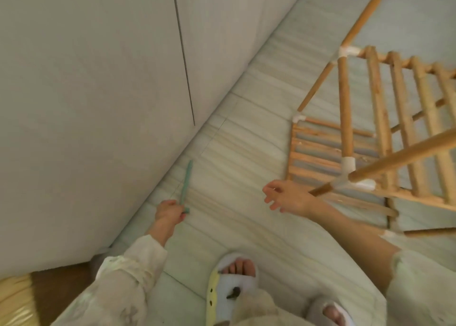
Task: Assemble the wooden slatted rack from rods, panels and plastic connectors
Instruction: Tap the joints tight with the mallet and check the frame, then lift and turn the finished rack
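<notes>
Your left hand (170,212) grips one green tool (185,185), long axis pointing up-away; your right hand (286,197) is spread, fingers (270,190) loose, holding nothing; one rack (385,118) stands on the floor just right of it, nearest rod end (320,190) angled toward that hand; four white connectors visible.
</notes>
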Available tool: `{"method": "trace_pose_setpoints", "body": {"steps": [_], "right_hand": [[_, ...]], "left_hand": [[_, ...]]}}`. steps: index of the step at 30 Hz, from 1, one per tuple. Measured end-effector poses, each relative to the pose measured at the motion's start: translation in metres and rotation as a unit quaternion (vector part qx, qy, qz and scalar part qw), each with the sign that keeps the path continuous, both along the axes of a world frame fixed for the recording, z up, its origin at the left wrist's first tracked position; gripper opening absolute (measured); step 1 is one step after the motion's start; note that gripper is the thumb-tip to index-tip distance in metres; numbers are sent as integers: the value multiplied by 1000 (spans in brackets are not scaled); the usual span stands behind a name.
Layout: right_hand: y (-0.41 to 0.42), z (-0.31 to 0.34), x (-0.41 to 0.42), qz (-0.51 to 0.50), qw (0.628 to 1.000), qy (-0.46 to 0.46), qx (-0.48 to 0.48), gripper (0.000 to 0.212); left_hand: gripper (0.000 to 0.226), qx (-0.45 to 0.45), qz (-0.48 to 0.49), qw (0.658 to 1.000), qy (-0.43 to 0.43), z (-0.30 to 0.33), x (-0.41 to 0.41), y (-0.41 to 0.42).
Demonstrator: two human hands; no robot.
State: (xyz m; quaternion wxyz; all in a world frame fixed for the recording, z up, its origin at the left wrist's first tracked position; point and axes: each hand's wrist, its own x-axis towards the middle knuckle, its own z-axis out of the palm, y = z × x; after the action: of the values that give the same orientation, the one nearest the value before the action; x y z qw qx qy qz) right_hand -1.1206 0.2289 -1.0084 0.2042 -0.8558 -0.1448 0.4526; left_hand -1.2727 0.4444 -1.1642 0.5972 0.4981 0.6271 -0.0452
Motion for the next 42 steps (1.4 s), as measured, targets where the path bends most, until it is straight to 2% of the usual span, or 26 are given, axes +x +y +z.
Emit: {"method": "trace_pose_setpoints", "body": {"steps": [2, 3, 6, 9, 13, 16, 18, 21, 23, 26, 28, 32, 37, 42], "right_hand": [[-1, 0, -1, 12, 1000, -8, -17, 34], [-3, 2, -3, 30, 999, -8, -32, 35], [-16, 24, -11, 105, 991, -3, -85, 37], [-43, 60, -14, 128, 986, -18, -102, 38], [-102, 110, -17, 106, 983, -52, -142, 38], [-163, 131, -14, 50, 982, -62, -170, 36], [-205, 137, -12, -14, 981, -87, -172, 29], [-262, 124, -13, -122, 972, -109, -168, 34], [-292, 97, -7, -244, 952, -119, -144, 43], [-319, 56, 10, -452, 883, -117, -46, 52], [-323, 33, 25, -519, 846, -123, 27, 55], [-317, 3, 50, -515, 835, -171, 93, 53], [-316, -12, 69, -521, 819, -236, 51, 36], [-311, 7, 70, -512, 789, -325, 98, 22]], "left_hand": [[65, 21, -29, 999, 22, -1, 1, 2], [69, 27, -35, 999, 25, 5, 1, 0], [59, 46, -81, 996, 16, 28, 10, -14], [43, 44, -167, 984, -40, 67, 33, -43], [29, 40, -336, 931, -138, 128, 63, -103], [33, 89, -441, 874, -184, 160, 78, -148], [40, 122, -470, 851, -201, 175, 84, -174], [44, 155, -469, 843, -210, 181, 93, -203], [42, 197, -464, 837, -214, 175, 96, -214], [29, 260, -466, 815, -226, 154, 106, -226], [27, 284, -465, 811, -214, 140, 113, -230], [32, 294, -486, 800, -195, 118, 120, -229], [34, 314, -482, 794, -195, 107, 128, -215], [30, 346, -433, 800, -229, 133, 141, -208]]}}
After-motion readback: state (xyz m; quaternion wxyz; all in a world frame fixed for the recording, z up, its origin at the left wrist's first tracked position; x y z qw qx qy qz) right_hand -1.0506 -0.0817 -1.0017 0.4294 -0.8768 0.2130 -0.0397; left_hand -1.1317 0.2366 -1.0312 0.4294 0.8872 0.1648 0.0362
